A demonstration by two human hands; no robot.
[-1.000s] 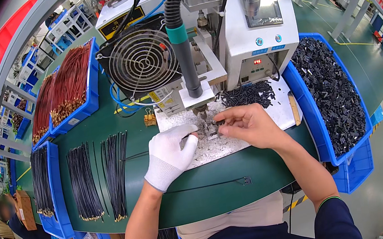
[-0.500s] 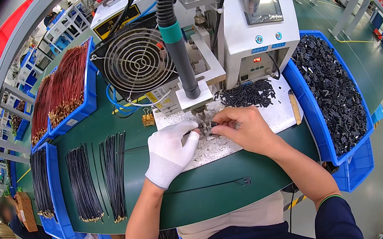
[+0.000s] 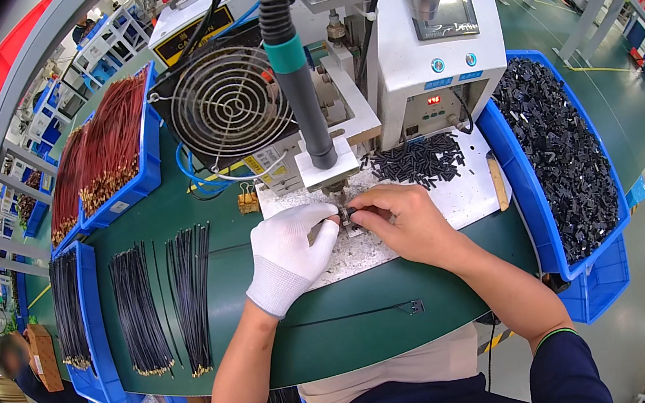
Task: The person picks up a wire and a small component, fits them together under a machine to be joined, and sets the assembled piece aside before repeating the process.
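My left hand, in a white glove with bare fingertips, is closed at the small metal fixture under the machine's head. A thin black cable runs from the left under the glove; its held end is hidden by my fingers. From the other side, my bare right hand pinches a small black part against the fixture. Just above the fingertips is the white press head. A single black cable with a small black connector lies on the green table nearer to me.
Small black sleeves lie heaped behind my right hand, near a wooden-handled tool. A blue bin of black parts stands right. Bundled black cables and a blue bin of red cables are left, near a round fan guard.
My right hand has shifted slightly left, bringing the small black part closer to my left fingertips at the fixture. My left hand has barely moved.
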